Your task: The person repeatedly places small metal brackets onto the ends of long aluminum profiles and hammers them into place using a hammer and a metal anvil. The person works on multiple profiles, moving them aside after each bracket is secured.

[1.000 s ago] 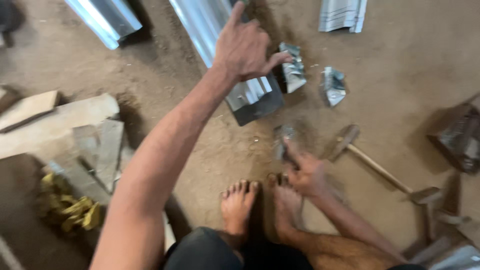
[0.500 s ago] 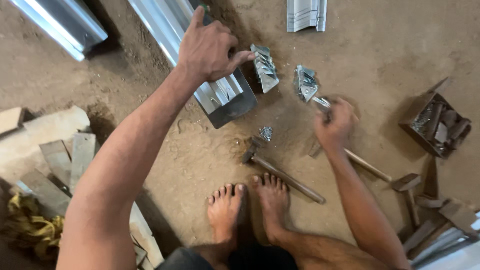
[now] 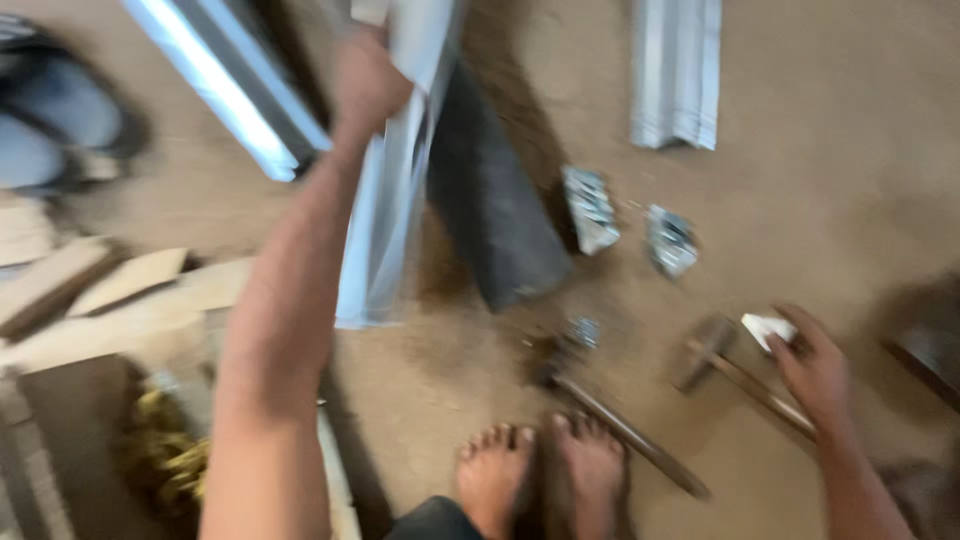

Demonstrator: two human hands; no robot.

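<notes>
Since the previous half-second, your left hand [image 3: 368,80] had lifted the long folded metal channel [image 3: 385,210] off the dark block [image 3: 500,210], fingers clenched around it at upper centre. Your right hand [image 3: 812,365] had dropped to lower right, pinching a small pale metal scrap [image 3: 768,328] above a hammer [image 3: 745,378]. Shiny, ribbed and blurred, the channel hung over the dirt floor [image 3: 850,200].

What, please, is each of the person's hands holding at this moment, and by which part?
The left hand grips the long silvery folded sheet-metal channel partway along its length. The right hand pinches a small white piece by its edge, beside a wooden-handled hammer.
</notes>
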